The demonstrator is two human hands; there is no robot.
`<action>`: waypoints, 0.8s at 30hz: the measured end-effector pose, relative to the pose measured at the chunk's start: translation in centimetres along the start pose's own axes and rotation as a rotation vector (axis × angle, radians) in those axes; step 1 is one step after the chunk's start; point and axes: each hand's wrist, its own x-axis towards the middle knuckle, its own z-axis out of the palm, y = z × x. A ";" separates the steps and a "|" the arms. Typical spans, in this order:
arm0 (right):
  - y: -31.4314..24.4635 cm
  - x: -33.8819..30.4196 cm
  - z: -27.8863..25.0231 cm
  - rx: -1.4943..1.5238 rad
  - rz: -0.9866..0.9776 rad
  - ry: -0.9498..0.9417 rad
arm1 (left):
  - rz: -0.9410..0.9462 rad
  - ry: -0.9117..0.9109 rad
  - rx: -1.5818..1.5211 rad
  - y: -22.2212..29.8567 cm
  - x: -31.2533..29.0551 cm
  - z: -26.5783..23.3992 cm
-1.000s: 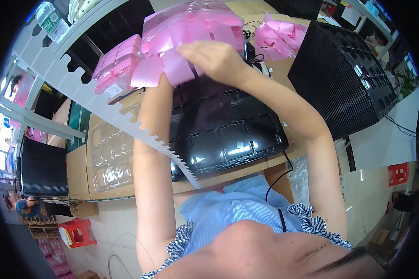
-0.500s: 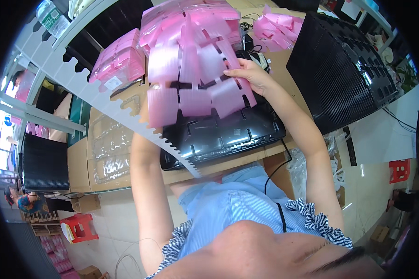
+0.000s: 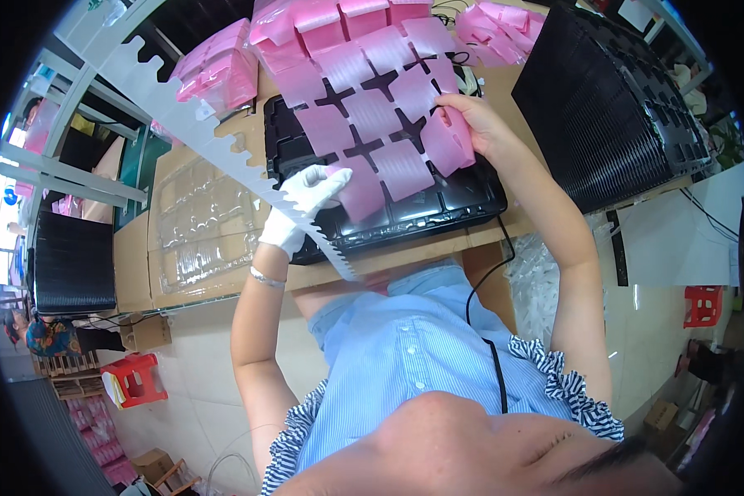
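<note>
A pink plastic film sheet [image 3: 374,116] with cross-shaped cut-outs hangs spread over a black plastic tray [image 3: 471,197] on the work table. My left hand [image 3: 306,198], in a white glove, pinches the sheet's near left corner. My right hand [image 3: 475,124] is bare and grips the sheet's right edge, where the film is bunched and folded. The sheet covers the middle of the tray; the tray's near rim and left end show.
Behind the tray lies a pile of pink film [image 3: 293,41], with a wrapped pink bundle [image 3: 219,70] to its left. A tall stack of black trays [image 3: 603,124] stands at right. A pale toothed strip [image 3: 215,157] crosses the left side. A black cable [image 3: 508,248] hangs at the table edge.
The pink sheet has come down and spread flatter over the tray. My left hand, hidden behind it before, now shows at its near left corner. My right hand has shifted slightly right.
</note>
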 end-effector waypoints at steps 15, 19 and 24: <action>1.6 -8.2 -3.0 -0.680 -0.193 0.024 | -0.008 0.239 0.107 -2.2 -2.1 -4.7; 1.9 -8.4 -2.2 -0.810 -0.270 0.022 | -0.036 0.287 0.104 -1.5 -2.5 -4.6; 1.3 -8.6 -1.9 -0.709 -0.224 -0.003 | -0.104 0.195 0.078 -1.4 -2.8 -5.1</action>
